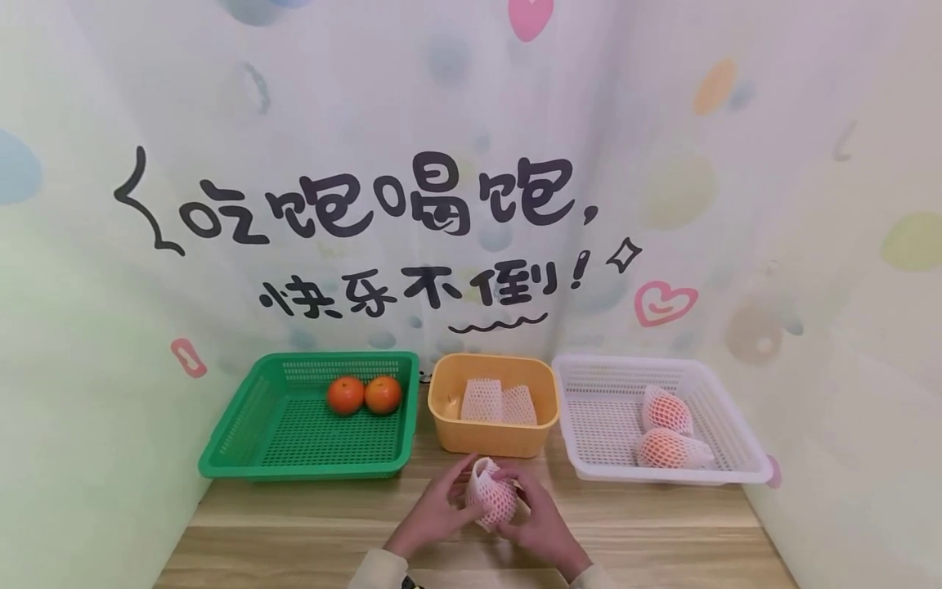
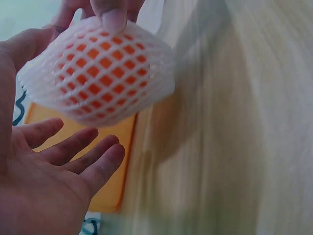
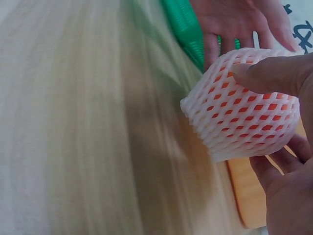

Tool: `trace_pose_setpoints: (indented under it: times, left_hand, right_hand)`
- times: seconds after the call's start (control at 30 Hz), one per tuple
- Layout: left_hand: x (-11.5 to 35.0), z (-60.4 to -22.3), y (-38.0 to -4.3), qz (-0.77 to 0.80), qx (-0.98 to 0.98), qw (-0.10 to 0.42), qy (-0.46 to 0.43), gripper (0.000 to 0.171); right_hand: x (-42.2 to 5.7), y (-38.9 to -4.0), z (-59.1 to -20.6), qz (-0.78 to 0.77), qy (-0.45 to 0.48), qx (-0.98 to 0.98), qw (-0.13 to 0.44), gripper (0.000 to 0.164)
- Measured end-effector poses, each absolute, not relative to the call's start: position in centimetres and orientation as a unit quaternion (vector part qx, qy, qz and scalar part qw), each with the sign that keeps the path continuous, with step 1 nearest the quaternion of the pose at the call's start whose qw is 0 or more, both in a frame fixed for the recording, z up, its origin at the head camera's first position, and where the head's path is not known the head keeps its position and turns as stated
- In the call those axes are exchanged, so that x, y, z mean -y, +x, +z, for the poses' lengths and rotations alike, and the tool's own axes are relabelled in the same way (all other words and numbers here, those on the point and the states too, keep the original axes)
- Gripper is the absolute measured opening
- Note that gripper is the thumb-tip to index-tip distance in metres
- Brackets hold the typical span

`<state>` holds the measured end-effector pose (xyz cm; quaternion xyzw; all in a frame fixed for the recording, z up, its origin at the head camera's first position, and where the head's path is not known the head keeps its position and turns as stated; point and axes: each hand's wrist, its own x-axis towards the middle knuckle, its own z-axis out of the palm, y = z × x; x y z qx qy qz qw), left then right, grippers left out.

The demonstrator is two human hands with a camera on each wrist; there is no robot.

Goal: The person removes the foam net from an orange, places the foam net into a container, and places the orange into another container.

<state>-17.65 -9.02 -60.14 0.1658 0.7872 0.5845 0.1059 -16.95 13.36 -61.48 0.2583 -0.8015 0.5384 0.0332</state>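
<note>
A tomato in a white foam net sleeve [image 1: 491, 496] is held over the near part of the table between both hands. My right hand [image 1: 543, 523] pinches it, with the thumb across the netting and the fingers behind, as the right wrist view shows. In the left wrist view, my left hand [image 2: 54, 171] has its palm turned up and fingers spread out below the sleeved tomato [image 2: 102, 73]; its thumb reaches the sleeve's edge. Orange-red skin shows through the mesh, and the sleeve extends past the fruit at both ends.
Behind the hands stands a yellow bin [image 1: 493, 440] with empty foam sleeves [image 1: 482, 401]. At left, a green basket [image 1: 309, 470] holds two bare tomatoes [image 1: 346, 396]. A white basket [image 1: 589, 469] at right contains two sleeved tomatoes [image 1: 666, 449]. A printed curtain [image 1: 456, 98] hangs behind.
</note>
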Motion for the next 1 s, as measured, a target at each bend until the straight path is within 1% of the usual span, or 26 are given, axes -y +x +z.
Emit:
trace_pose_setpoints:
  times: [0.1,0.2,0.33,0.43,0.5,0.57,0.63,0.8,1.0]
  left_hand:
    - [8.7,-60.6,-17.4,0.587,-0.784,0.107,0.17,0.079]
    - [8.3,-61.0,-17.2,0.583,-0.788,0.097,0.172,0.071]
    - [8.0,-61.1,-16.9,0.587,-0.788,0.085,0.166,0.062]
    - [7.9,-61.1,-16.8,0.599,-0.781,0.078,0.161,0.06]
    - [7.8,-61.2,-16.8,0.605,-0.777,0.07,0.16,0.059]
    - [7.8,-61.3,-16.8,0.611,-0.772,0.064,0.16,0.058]
    - [7.8,-61.5,-16.9,0.615,-0.77,0.056,0.161,0.055]
    - [7.7,-61.7,-16.9,0.62,-0.766,0.051,0.161,0.048]
    - [7.5,-61.9,-17.0,0.626,-0.763,0.034,0.157,0.044]
  right_hand:
    - [-13.1,-16.7,-61.8,0.536,0.267,0.801,0.033,0.07]
    - [-12.9,-16.4,-62.1,0.54,0.265,0.799,0.026,0.07]
    - [-12.9,-16.2,-62.4,0.554,0.234,0.799,0.002,0.067]
    - [-13.0,-16.4,-62.5,0.558,0.215,0.802,-0.004,0.063]
    - [-13.0,-16.7,-62.5,0.556,0.207,0.805,-0.007,0.067]
    - [-13.1,-16.9,-62.4,0.553,0.204,0.808,-0.009,0.074]
    - [-13.2,-17.1,-62.3,0.548,0.204,0.811,-0.013,0.075]
    - [-13.5,-17.4,-62.1,0.548,0.205,0.811,-0.016,0.058]
    - [-13.8,-17.4,-61.9,0.57,0.191,0.799,0.002,0.047]
